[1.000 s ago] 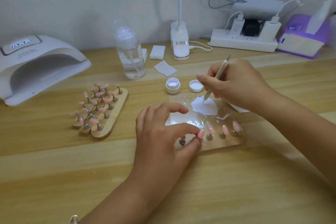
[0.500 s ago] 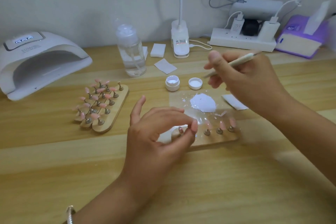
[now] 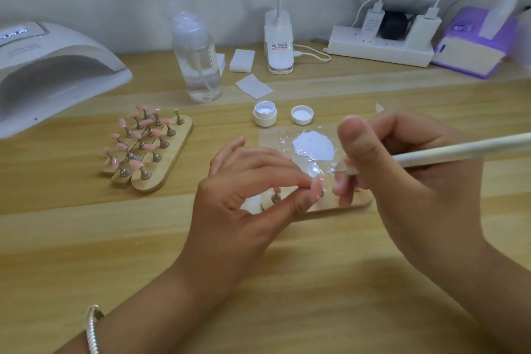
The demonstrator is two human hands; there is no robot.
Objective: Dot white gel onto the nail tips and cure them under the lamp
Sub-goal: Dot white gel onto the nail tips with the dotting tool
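My left hand (image 3: 247,198) pinches a pink nail tip (image 3: 316,188) between thumb and forefinger, just above a wooden strip holder (image 3: 330,205) in the middle of the desk. My right hand (image 3: 402,175) grips a white dotting pen (image 3: 459,151); its thin metal point sits just right of the pinched tip. A blob of white gel (image 3: 314,145) lies on a clear sheet beyond the hands. An open white gel jar (image 3: 265,113) and its lid (image 3: 301,114) stand behind it. The curing lamp (image 3: 54,72) sits at the far left. The other tips on the strip are mostly hidden.
A wooden rack of several pink nail tips (image 3: 146,149) stands left of my hands. Behind are a clear pump bottle (image 3: 198,63), white wipes (image 3: 253,85), a clip lamp base (image 3: 278,43), a power strip with chargers (image 3: 382,43) and a purple tissue box (image 3: 474,43).
My right hand came back down from above the gel, bringing the pen's point to the nail tip. My left hand closed its pinch on the tip and shifted slightly right.
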